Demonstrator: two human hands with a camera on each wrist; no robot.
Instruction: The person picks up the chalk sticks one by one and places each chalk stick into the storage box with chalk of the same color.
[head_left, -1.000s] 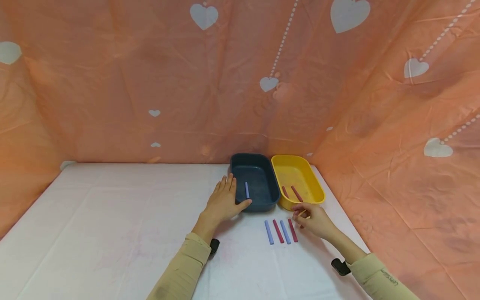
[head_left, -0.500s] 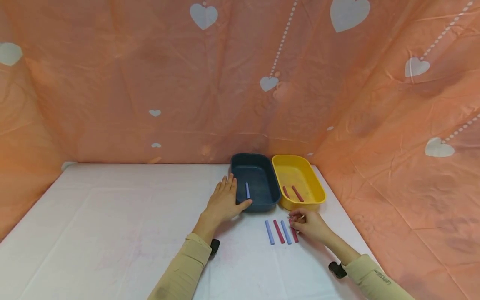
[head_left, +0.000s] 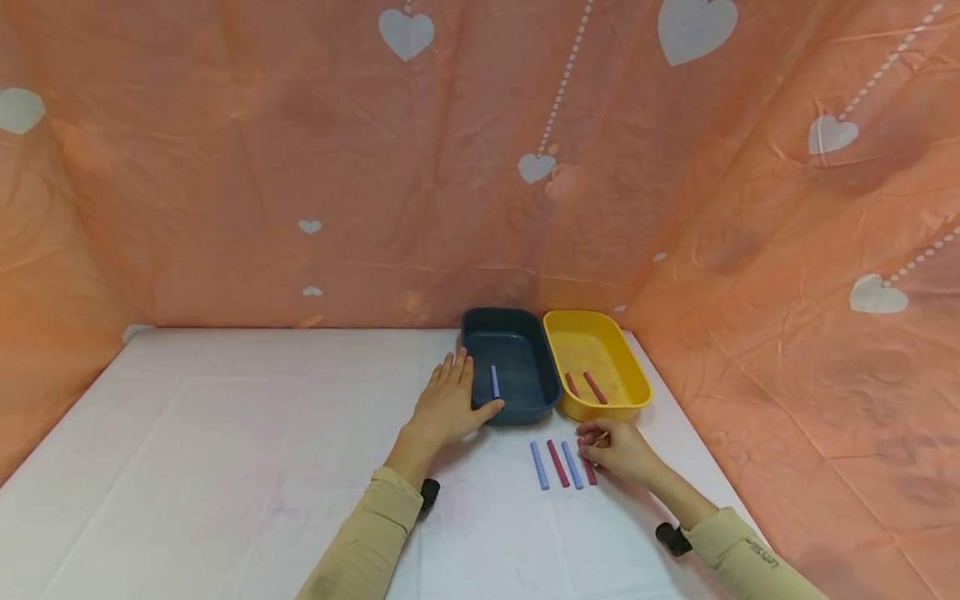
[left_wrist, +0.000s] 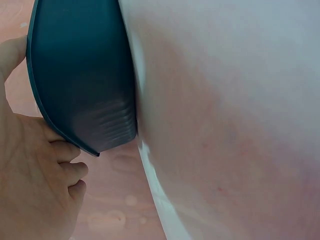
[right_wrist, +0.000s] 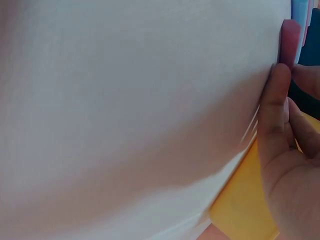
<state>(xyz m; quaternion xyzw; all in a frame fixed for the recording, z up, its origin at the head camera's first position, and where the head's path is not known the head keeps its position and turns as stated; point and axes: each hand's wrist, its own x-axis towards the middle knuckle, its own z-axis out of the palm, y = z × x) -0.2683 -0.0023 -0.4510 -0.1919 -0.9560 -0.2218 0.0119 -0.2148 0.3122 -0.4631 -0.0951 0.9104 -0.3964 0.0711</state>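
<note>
My left hand (head_left: 444, 404) lies with straight fingers along the left rim of a dark blue tray (head_left: 528, 408), its thumb at the near rim. A single blue chalk stick (head_left: 495, 382) is inside that tray. With finger and thumb, my right hand (head_left: 621, 450) pinches a red chalk stick (head_left: 590, 475) at the right end of a row on the table; the right wrist view shows the end of this red chalk (right_wrist: 290, 42) just past the fingertips. To its left lie a blue chalk (head_left: 572, 465), a red chalk (head_left: 558, 463) and another blue chalk (head_left: 539, 465).
A yellow tray (head_left: 633, 371) stands right beside the dark one, holding two red chalk sticks (head_left: 595, 387). White cloth (head_left: 225, 450) covers the table. An orange curtain with hearts (head_left: 360, 167) hangs close behind the trays and along the right side.
My right hand has come down and slightly left from the yellow tray's near edge onto the rightmost red chalk, and now pinches it. The left hand stays on the dark tray.
</note>
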